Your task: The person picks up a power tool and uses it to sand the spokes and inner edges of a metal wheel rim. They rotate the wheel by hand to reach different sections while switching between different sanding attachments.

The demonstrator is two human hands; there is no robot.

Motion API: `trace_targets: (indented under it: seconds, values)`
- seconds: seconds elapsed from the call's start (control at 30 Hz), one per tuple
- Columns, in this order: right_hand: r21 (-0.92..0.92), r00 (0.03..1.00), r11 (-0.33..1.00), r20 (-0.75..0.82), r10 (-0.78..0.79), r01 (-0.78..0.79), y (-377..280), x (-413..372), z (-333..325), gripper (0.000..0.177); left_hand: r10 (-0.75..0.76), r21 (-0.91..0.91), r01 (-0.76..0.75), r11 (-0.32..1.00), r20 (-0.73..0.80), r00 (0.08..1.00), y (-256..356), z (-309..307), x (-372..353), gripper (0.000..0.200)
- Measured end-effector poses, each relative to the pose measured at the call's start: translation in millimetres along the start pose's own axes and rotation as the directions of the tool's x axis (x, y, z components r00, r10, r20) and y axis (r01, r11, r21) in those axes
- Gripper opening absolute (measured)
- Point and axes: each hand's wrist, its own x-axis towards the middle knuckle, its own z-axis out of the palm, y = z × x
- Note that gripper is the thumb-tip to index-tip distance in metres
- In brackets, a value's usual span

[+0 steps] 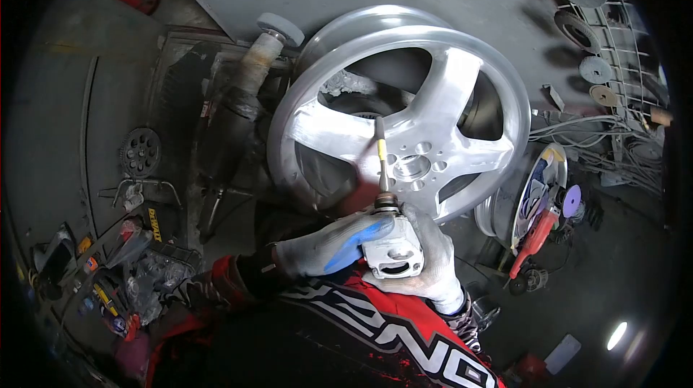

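A white handheld power tool (395,252) is held between my two gloved hands, its long thin bit (382,153) pointing away from me over the wheel. My left hand (332,243), in a grey and blue glove, wraps the tool's left side near its collar. My right hand (433,262), in a whitish glove, grips its right side. Beyond them stands a silver five-spoke alloy wheel (451,88), tilted, with the bit's tip in front of a spoke near the hub. Whether the tip touches the metal cannot be made out.
A machine with a grey round wheel (283,28) stands left of the rim. On the right are a red grinder (535,242) with a purple disc and a wire rack (617,49) of abrasive discs. Tools and bags (144,280) lie at lower left.
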Motion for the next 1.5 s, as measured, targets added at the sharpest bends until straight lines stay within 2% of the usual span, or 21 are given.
trace_targets:
  seconds: [0.03,0.17,0.27,0.33,0.37,0.4,0.43,0.47,0.53,0.57,0.63,0.73,0.87,0.93,1.07,1.17,1.23,1.37,1.43,1.47,1.5]
  values:
    - [0.008,1.0,1.0,0.01,0.013,-0.013,-1.5,0.9,2.4,0.099,-0.224,-0.296,0.193,0.935,-0.077,0.971,-2.6,0.5,-3.1,0.056]
    - [-0.028,0.999,1.0,0.045,-0.008,0.01,-8.0,8.7,8.1,0.097,-0.112,-0.211,0.093,0.973,-0.077,0.991,-14.3,-11.4,-22.4,0.054]
    - [-0.045,0.994,0.996,0.079,-0.078,0.082,-9.8,17.3,12.3,0.097,-0.254,-0.18,0.219,0.959,-0.204,0.945,-20.1,-20.2,-27.0,0.048]
    - [-0.035,0.992,0.993,0.065,-0.108,0.111,-11.5,23.4,16.2,0.096,-0.011,-0.574,-0.001,0.819,-0.017,1.0,-11.3,-19.9,-26.6,0.04]
    - [-0.015,0.988,0.992,0.086,-0.125,0.127,-12.2,27.2,16.8,0.095,-0.014,-0.57,0.001,0.821,-0.018,1.0,-2.3,-15.3,-28.1,0.04]
    - [0.005,0.984,0.99,0.108,-0.141,0.142,-13.0,30.1,17.1,0.094,-0.102,-0.175,0.077,0.981,-0.136,0.986,9.0,-8.5,-30.7,0.038]
    - [0.026,0.983,0.988,0.1,-0.155,0.153,-14.1,31.2,17.3,0.093,-0.13,0.238,0.199,0.951,-0.274,0.953,15.8,-4.3,-31.6,0.037]
    - [0.025,0.984,0.988,0.097,-0.152,0.15,-13.2,29.5,17.1,0.093,-0.134,0.238,0.201,0.95,-0.271,0.953,16.5,-2.0,-26.8,0.037]
    - [0.01,0.984,0.985,0.045,-0.173,0.173,-10.2,27.0,17.0,0.094,0.106,-0.392,-0.089,0.916,0.021,0.994,16.8,1.0,-13.6,0.039]
    - [0.005,0.985,0.986,0.042,-0.169,0.169,-10.9,24.2,15.4,0.094,0.104,-0.395,-0.085,0.915,0.027,0.994,18.1,0.2,-12.4,0.039]
    - [-0.017,0.999,0.999,0.001,-0.048,0.048,-13.9,16.5,11.0,0.096,-0.102,0.095,0.108,0.99,-0.062,0.993,19.1,-1.2,-10.7,0.042]
    - [-0.021,0.999,0.999,0.005,0.038,-0.038,-16.3,12.1,6.5,0.098,-0.071,-0.186,0.07,0.98,0.004,0.997,14.3,1.6,-3.1,0.044]
    - [-0.045,0.996,0.995,-0.007,-0.086,0.085,-16.2,21.8,16.5,0.096,-0.106,-0.099,0.105,0.99,-0.007,0.994,33.7,3.0,-7.2,0.043]
    - [-0.032,0.992,0.992,0.027,-0.119,0.12,-17.2,31.0,19.8,0.096,-0.04,-0.435,0.051,0.899,0.034,0.999,28.9,-2.7,-14.2,0.042]
    - [-0.017,0.99,0.995,0.109,-0.093,0.096,-22.1,34.0,18.4,0.095,-0.116,-0.436,0.08,0.896,-0.056,0.992,28.9,-5.2,-20.2,0.042]
    - [-0.03,0.995,0.995,0.005,-0.095,0.095,-16.5,26.9,16.6,0.095,0.0,-0.488,0.015,0.873,0.03,1.0,27.8,-1.1,-10.4,0.043]
    - [-0.035,0.998,0.998,0.009,-0.058,0.058,-18.3,23.0,11.9,0.095,-0.15,-0.27,0.123,0.955,-0.082,0.985,30.8,2.9,-8.8,0.042]
    - [-0.028,0.998,0.998,0.026,-0.052,0.052,-21.5,25.0,16.9,0.095,-0.137,-0.403,0.092,0.91,-0.084,0.987,29.3,-0.5,-13.5,0.04]
    - [-0.014,0.994,0.994,0.01,-0.111,0.111,-23.7,31.4,23.0,0.093,-0.087,0.286,0.107,0.952,-0.08,0.993,46.8,-3.7,-21.9,0.038]
    - [-0.009,0.994,0.995,0.037,-0.1,0.1,-27.5,35.6,24.6,0.092,-0.091,0.29,0.112,0.95,-0.085,0.992,45.0,-7.3,-26.6,0.038]
    - [-0.005,0.994,0.996,0.064,-0.088,0.088,-30.0,39.2,26.7,0.091,-0.116,0.062,0.124,0.99,-0.114,0.987,38.9,-12.7,-31.6,0.038]
